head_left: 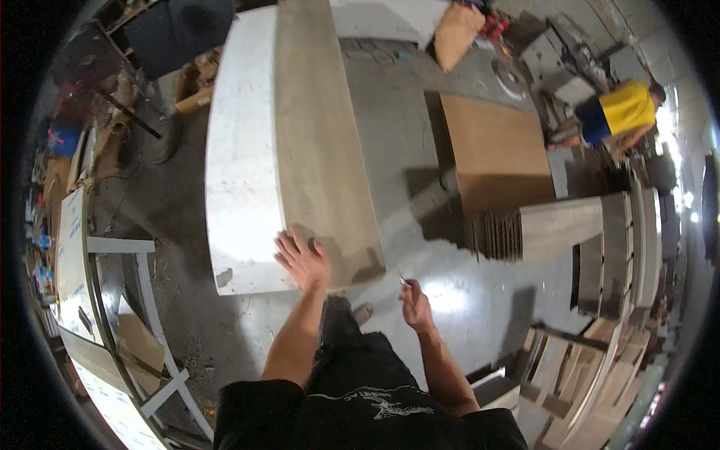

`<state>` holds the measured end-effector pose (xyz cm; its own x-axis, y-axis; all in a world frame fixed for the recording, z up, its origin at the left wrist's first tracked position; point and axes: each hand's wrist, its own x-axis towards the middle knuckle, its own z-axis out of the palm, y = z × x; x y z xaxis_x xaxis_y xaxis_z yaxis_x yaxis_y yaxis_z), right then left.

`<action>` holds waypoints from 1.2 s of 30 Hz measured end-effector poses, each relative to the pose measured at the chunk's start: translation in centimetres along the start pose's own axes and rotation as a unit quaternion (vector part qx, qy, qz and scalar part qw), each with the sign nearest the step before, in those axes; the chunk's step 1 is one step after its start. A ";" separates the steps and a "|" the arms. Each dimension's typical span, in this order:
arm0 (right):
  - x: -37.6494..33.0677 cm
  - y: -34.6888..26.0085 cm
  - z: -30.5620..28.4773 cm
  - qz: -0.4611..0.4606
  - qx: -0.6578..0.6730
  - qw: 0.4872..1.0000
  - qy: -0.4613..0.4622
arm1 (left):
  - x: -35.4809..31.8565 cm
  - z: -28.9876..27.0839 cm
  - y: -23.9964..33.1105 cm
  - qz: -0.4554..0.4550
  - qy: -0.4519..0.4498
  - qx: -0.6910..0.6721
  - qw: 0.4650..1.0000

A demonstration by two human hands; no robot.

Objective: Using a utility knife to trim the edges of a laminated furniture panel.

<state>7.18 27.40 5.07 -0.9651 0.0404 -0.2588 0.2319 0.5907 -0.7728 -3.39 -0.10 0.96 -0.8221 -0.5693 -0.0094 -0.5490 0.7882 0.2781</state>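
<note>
A worker in a black shirt (pixel 337 420) stands at the near end of a long tan board (pixel 322 150).
From where I stand, the right hand (pixel 417 306) is nearest, off the board's right corner, pinching a small thin object (pixel 403 280) too small to identify. The left hand (pixel 304 261) lies palm down, fingers spread, across the seam between board and white panel (pixel 240 150). I'd advise even palm pressure, with the pinched object clear of those fingers. Beyond, right: a brown sheet (pixel 495 135), then someone in yellow (pixel 628 106).
</note>
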 end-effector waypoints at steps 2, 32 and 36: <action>-1.2 -1.5 2.1 0.015 -0.009 0.999 0.039 | -0.3 1.1 -0.1 0.019 0.041 -0.026 0.999; 0.1 -2.9 5.7 0.036 -0.230 0.965 0.121 | 0.1 1.9 0.0 0.007 0.055 -0.003 0.998; 1.6 -2.5 4.7 0.039 -0.210 0.968 0.131 | 0.2 1.7 0.0 0.001 0.023 -0.022 1.000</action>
<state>5.62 22.26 3.86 -0.9570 0.2688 -0.1090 0.2889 0.8506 -0.4393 -3.80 0.21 -0.64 -0.8151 -0.5783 0.0347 -0.5392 0.7792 0.3196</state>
